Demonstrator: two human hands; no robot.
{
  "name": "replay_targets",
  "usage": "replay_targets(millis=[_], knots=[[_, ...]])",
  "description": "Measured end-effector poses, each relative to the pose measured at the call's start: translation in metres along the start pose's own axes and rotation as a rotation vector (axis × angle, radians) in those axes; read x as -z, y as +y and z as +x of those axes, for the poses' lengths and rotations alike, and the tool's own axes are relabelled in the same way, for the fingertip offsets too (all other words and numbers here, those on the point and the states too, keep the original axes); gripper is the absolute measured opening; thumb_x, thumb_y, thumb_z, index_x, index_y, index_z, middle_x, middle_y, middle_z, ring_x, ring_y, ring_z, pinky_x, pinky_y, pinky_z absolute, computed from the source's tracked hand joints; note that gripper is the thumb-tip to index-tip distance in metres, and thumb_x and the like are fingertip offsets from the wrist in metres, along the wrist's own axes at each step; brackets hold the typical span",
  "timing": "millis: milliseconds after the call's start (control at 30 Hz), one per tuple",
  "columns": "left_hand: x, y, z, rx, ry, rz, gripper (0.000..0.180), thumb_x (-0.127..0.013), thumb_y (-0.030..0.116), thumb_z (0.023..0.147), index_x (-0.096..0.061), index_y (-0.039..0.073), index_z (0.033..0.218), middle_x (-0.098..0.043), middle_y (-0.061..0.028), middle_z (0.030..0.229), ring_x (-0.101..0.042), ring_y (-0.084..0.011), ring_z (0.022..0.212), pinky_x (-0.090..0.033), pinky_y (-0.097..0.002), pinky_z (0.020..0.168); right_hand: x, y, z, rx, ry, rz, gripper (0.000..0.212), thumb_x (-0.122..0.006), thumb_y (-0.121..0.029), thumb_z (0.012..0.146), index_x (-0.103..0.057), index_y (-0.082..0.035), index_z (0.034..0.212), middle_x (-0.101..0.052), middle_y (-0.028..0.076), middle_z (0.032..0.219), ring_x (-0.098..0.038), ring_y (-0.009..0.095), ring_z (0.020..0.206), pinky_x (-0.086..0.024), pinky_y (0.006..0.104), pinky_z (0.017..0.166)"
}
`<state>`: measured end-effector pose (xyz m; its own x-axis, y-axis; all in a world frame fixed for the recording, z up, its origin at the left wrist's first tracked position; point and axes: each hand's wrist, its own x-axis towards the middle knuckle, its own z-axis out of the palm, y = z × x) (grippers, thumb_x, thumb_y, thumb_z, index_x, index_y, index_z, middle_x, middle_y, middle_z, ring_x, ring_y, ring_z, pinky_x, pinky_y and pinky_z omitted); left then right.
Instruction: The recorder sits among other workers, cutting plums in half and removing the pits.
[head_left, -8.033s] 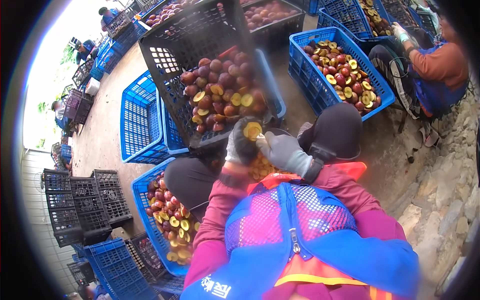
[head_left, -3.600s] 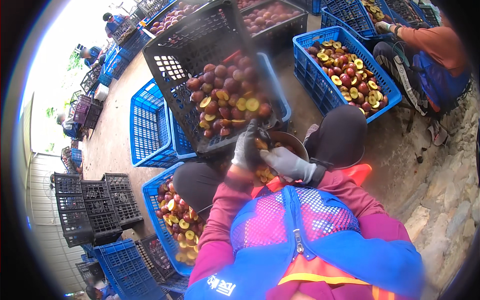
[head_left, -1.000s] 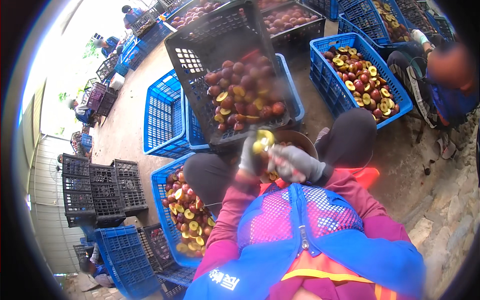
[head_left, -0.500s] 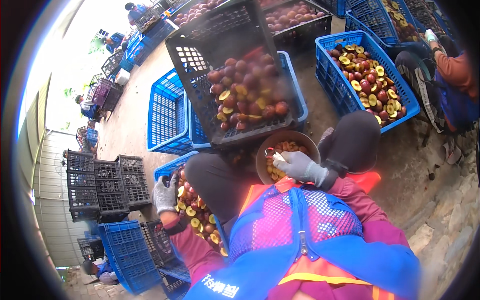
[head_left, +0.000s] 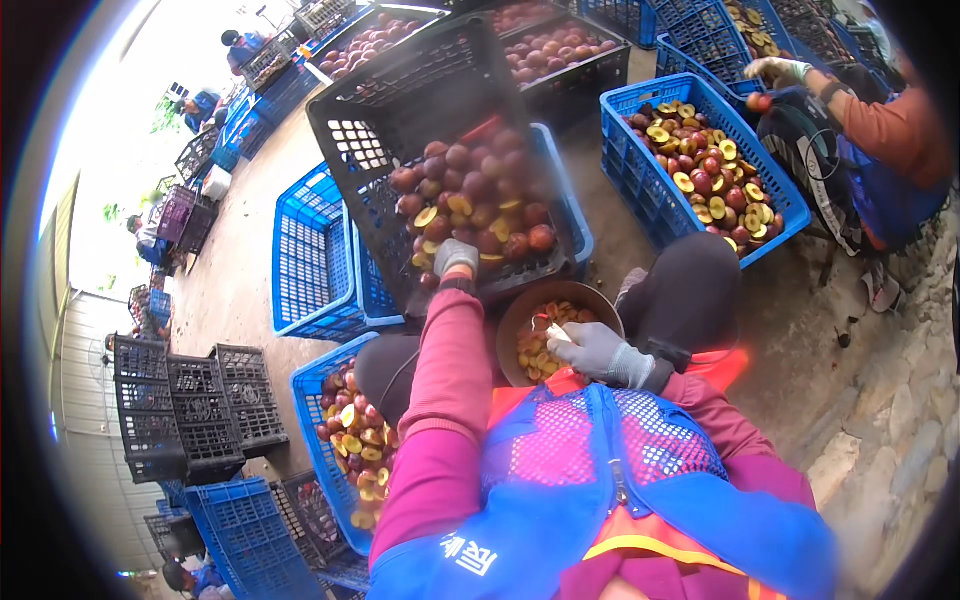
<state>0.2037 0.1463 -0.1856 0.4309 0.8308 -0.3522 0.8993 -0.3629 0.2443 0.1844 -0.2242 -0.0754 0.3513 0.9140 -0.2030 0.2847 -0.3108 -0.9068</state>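
My left hand [head_left: 456,258], in a grey glove, reaches into the tilted black crate [head_left: 365,150] and touches the plums [head_left: 478,187] at its near side; its fingers are hidden. Whole red plums and some cut yellow pieces lie in that crate. My right hand [head_left: 603,354], also gloved, is closed on a small tool with a white handle [head_left: 562,333] and a thin curved metal end. It hovers over a round bowl [head_left: 507,345] that holds small yellow-brown pieces. By my left leg stands a blue crate [head_left: 312,432] of halved plums [head_left: 358,440].
Another blue crate [head_left: 640,178] of halved plums stands at the right, near a co-worker's gloved hand [head_left: 790,70]. Nested blue crates [head_left: 312,250] stand left of the black one. Stacked black crates [head_left: 205,400] are farther left. Crates of whole plums [head_left: 560,50] line the back.
My left hand has moved from the blue crate of halves beside my leg up to the plums in the black crate. My right hand stays over the bowl with the tool.
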Motion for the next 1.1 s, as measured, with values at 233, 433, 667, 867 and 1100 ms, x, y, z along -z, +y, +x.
replay_targets(millis=[233, 433, 667, 867, 1100], knots=[[-0.032, -0.050, -0.001, -0.244, -0.126, -0.828, 0.046, -0.076, 0.018, 0.087, -0.064, 0.001, 0.128, -0.073, -0.0154, 0.113, -0.074, -0.0312, 0.099, -0.060, -0.0416, 0.084, -0.005, -0.006, 0.030, -0.050, 0.294, 0.010, 0.038, -0.061, -0.040, 0.106, -0.067, -0.004, 0.115, -0.069, 0.013, 0.080, -0.069, 0.025, 0.067, -0.055, 0.0411, 0.066], [0.068, -0.019, -0.192, -0.572, -0.328, -1.390, 0.038, -0.069, 0.017, 0.094, -0.062, 0.002, 0.129, -0.070, -0.0086, 0.114, -0.070, -0.0267, 0.102, -0.059, -0.0387, 0.087, 0.000, -0.037, 0.042, 0.103, 0.362, -0.130, 0.037, -0.058, -0.039, 0.106, -0.066, -0.004, 0.117, -0.073, 0.025, 0.099, -0.069, 0.047, 0.094, -0.052, 0.0532, 0.082], [0.068, -0.029, -0.226, -0.970, 0.155, -0.730, 0.044, -0.069, 0.015, 0.091, -0.062, 0.002, 0.133, -0.073, -0.0144, 0.116, -0.071, -0.0288, 0.109, -0.056, -0.0371, 0.094, -0.009, -0.053, 0.039, 0.025, 0.281, -0.295, 0.040, -0.056, -0.043, 0.107, -0.065, -0.004, 0.106, -0.071, 0.026, 0.090, -0.069, 0.048, 0.087, -0.051, 0.0570, 0.078], [0.050, -0.035, -0.225, -0.931, 0.105, -0.848, 0.040, -0.067, 0.015, 0.092, -0.063, 0.000, 0.129, -0.073, -0.0148, 0.114, -0.072, -0.0291, 0.107, -0.056, -0.0371, 0.094, -0.012, -0.053, 0.038, 0.067, 0.279, -0.372, 0.043, -0.050, -0.043, 0.109, -0.069, -0.005, 0.104, -0.072, 0.024, 0.085, -0.070, 0.045, 0.076, -0.053, 0.0559, 0.073], [0.029, -0.023, -0.227, -0.488, -0.247, -1.514, 0.041, -0.040, 0.039, 0.115, -0.064, 0.005, 0.115, -0.070, -0.0066, 0.104, -0.068, -0.0201, 0.095, -0.056, -0.0339, 0.086, -0.027, -0.045, 0.037, 0.103, 0.182, -0.446, 0.046, -0.053, -0.045, 0.107, -0.065, -0.002, 0.101, -0.070, 0.029, 0.087, -0.069, 0.049, 0.083, -0.052, 0.0581, 0.077]])
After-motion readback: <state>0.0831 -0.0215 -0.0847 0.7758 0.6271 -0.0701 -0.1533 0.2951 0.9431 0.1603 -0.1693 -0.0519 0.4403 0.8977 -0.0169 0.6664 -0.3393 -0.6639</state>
